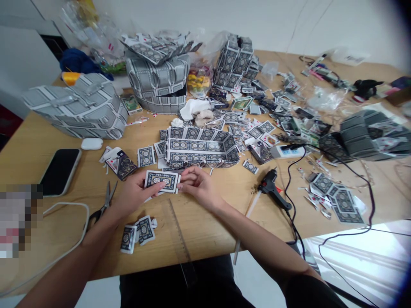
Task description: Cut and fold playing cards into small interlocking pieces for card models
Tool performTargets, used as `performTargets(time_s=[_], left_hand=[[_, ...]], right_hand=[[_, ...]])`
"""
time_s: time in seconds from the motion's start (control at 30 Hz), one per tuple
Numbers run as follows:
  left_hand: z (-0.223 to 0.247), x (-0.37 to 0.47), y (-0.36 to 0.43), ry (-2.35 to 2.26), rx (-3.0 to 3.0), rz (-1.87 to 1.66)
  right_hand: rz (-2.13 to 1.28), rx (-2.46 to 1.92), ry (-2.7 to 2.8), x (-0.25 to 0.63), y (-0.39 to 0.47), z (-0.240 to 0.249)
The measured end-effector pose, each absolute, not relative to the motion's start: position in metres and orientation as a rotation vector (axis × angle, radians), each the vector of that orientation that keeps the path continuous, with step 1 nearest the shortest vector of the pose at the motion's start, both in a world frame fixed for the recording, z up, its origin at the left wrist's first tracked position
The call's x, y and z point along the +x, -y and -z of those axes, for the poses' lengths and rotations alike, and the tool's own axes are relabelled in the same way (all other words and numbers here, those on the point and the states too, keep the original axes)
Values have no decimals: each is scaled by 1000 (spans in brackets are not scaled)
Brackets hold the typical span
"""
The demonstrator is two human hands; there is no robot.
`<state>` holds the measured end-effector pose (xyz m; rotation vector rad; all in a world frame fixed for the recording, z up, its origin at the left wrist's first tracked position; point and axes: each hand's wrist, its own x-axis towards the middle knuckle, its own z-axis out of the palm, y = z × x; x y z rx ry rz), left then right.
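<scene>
Between my two hands is a playing card (162,180) with a dark patterned back; other card edges show beneath it. My left hand (136,190) grips its left side, thumb across the face. My right hand (201,186) pinches the right edge between thumb and fingers. Just beyond them sits an open rectangular box (199,145) built from the same cards. Two folded card pieces (136,235) lie nearer me on the left. A clear ruler (178,233) points towards me below the hands. Scissors (104,205) rest beside my left forearm.
A glue gun (272,188) with its black cable lies right, near a white power strip (287,152). A phone (61,172) is at left. Card-built structures (157,77) stand at the back. Loose cards (265,127) and scraps cover the middle right. A white cable (70,203) crosses the left.
</scene>
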<state>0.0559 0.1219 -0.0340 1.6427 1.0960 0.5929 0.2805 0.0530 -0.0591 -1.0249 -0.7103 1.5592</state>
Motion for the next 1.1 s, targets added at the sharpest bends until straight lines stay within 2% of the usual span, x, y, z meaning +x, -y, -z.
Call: performTargets(time_s=[1.1], left_hand=[[35,57,-117,-1089,1700,-559]], right_hand=[[-1513,-1026,743,279,-54,61]])
